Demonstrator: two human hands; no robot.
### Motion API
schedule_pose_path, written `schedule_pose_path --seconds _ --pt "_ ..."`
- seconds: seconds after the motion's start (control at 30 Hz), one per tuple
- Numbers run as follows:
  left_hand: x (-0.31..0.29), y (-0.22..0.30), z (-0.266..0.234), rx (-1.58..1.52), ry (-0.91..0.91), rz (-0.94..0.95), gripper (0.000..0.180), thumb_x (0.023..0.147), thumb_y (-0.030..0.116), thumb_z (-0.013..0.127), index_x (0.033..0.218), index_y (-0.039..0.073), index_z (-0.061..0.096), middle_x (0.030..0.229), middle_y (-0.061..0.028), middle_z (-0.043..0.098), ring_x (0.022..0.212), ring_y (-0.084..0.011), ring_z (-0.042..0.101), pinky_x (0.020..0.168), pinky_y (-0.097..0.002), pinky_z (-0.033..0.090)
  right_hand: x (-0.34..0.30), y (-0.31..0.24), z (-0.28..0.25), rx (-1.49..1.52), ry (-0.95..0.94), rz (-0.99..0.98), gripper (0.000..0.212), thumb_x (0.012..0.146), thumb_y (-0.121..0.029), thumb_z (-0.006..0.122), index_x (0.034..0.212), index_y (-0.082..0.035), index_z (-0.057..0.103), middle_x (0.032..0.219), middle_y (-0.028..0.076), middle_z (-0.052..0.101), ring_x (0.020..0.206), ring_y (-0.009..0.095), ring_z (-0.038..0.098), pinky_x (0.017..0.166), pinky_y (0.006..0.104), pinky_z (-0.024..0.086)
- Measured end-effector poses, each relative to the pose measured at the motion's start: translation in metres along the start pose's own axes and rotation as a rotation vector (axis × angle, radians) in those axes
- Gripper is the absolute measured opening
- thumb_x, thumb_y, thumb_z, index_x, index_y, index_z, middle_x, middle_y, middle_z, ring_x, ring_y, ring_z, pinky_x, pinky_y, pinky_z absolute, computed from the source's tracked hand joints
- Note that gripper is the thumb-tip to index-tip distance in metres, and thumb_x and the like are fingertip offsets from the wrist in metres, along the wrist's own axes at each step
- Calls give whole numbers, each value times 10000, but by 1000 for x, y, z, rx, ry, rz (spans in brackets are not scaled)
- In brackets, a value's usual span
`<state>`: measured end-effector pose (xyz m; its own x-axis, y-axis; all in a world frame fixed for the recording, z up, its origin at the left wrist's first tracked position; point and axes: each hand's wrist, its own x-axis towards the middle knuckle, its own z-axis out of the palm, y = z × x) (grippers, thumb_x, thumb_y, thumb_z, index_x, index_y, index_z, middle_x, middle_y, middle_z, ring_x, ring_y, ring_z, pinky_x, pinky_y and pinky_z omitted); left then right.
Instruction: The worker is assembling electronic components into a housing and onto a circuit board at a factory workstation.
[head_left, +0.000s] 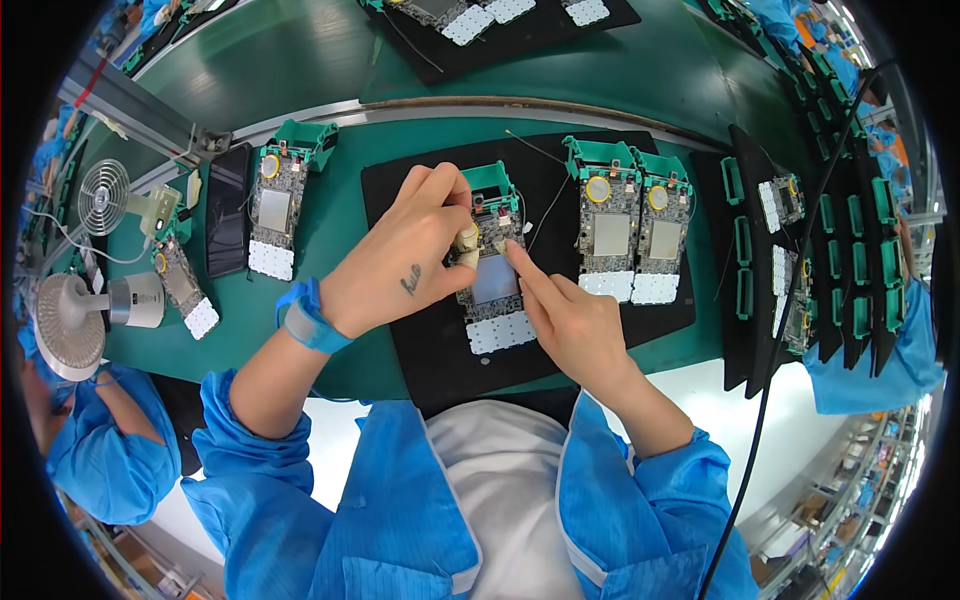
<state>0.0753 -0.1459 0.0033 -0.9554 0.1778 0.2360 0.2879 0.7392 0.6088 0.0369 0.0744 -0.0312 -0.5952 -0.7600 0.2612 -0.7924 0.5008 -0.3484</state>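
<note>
A circuit board (495, 280) lies on a black mat in front of me, with a green plastic frame (492, 180) at its far end and a white keypad sheet (501, 334) at its near end. My left hand (405, 255), with a blue wrist strap (316, 318), bends over the board's left edge. Its thumb and index finger, wearing pale finger cots, pinch near the upper left corner; whatever is between them is hidden. From the right, my right hand (575, 320) touches the board's upper part with a stretched, cot-covered index finger. Its other fingers are partly bent.
Two similar boards (610, 235) rest on the mat (430, 350) to the right. Further left are another board (275, 205), a dark phone-like slab (228, 210) and small fans (70, 325). Upright black racks (745, 270) and a hanging black cable (765, 400) stand right.
</note>
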Motion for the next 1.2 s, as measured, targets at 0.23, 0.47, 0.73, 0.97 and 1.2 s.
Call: schedule_pose_path --seconds 0.23,0.47,0.73,0.97,1.2 --pt "0 1 2 -12 -9 -28 241 592 -6 704 773 -76 560 990 -114 443 932 -273 453 720 -332 438 1 -3 11 119 96 -49 482 837 -80 645 1307 -158 576 540 2 418 390 146 435 370 309 366" --pt "-1 -2 5 -4 2 -10 235 605 -12 707 767 -64 545 987 -116 451 922 -273 468 706 -327 438 4 -2 11 -72 80 -129 495 802 -105 680 1285 -140 582 548 4 417 389 166 437 370 304 357" --pt "-1 12 9 384 288 167 327 650 18 698 964 -9 610 1125 -153 531 1154 -325 503 976 -456 414 -5 54 -7 9 523 324 142 929 -88 572 1035 -11 518 909 164 616 705 343 638 589 367 509" --pt "-12 15 33 319 77 113 309 759 123 709 1044 44 620 1221 -126 549 1307 -310 429 1116 -513 263 7 39 5 194 442 298 271 830 -143 716 1013 -8 569 1039 89 587 629 173 591 543 259 466" --pt "-2 22 46 143 439 5 223 746 7 679 967 17 655 1029 -86 628 1038 -306 559 919 -437 434 21 54 -7 1384 -10 762 245 921 -220 637 1064 -24 610 740 -16 614 501 -17 402 436 176 296"
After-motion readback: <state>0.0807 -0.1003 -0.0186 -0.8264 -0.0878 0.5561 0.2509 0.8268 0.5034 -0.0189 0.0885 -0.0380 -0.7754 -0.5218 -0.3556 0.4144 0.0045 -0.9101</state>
